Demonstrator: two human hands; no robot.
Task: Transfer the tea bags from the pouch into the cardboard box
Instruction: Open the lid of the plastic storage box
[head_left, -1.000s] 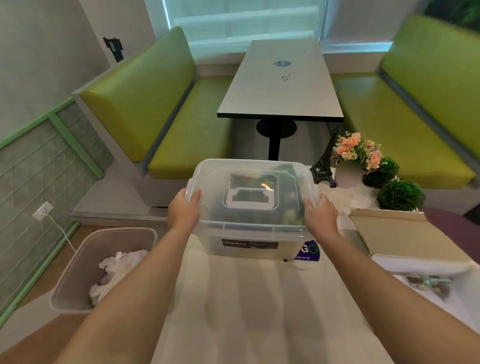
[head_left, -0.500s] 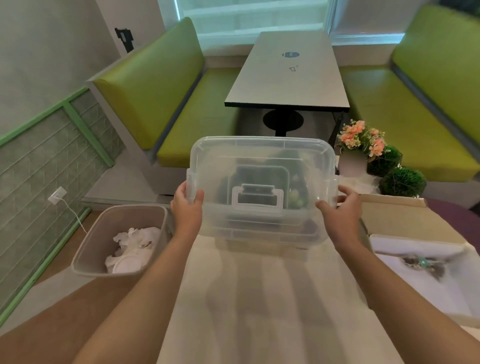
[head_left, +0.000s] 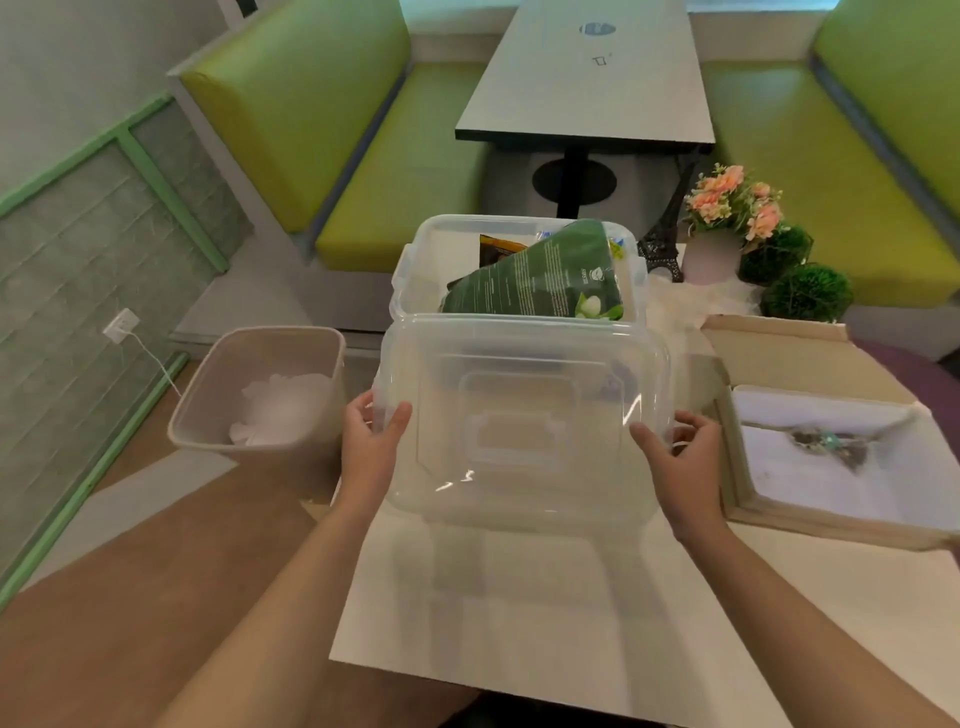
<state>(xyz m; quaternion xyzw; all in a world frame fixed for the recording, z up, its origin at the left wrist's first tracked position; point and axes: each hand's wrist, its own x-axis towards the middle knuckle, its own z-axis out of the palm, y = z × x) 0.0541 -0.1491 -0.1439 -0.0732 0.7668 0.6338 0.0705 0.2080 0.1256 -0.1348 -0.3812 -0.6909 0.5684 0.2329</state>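
Beige waste bin (head_left: 260, 389) with white crumpled paper sits left of the left grip, off the worktop (head_left: 519, 597). Pink flowers in a vase (head_left: 727, 223), two green moss balls (head_left: 805, 291) and a small Eiffel Tower model (head_left: 662, 249) stand beyond the right grip. Green benches (head_left: 363, 156) flank a grey table (head_left: 587, 88) further back.

Single head-worn wide-angle view, looking forward and steeply down from close above the white counter (head_left: 571, 597). Faces across the counter toward the green booth seats (head_left: 405, 171) and far table (head_left: 587, 88), forearms reaching in from the bottom edge. Takes in the bin (head_left: 208, 395) at left, the cardboard box (head_left: 737, 467) at right.
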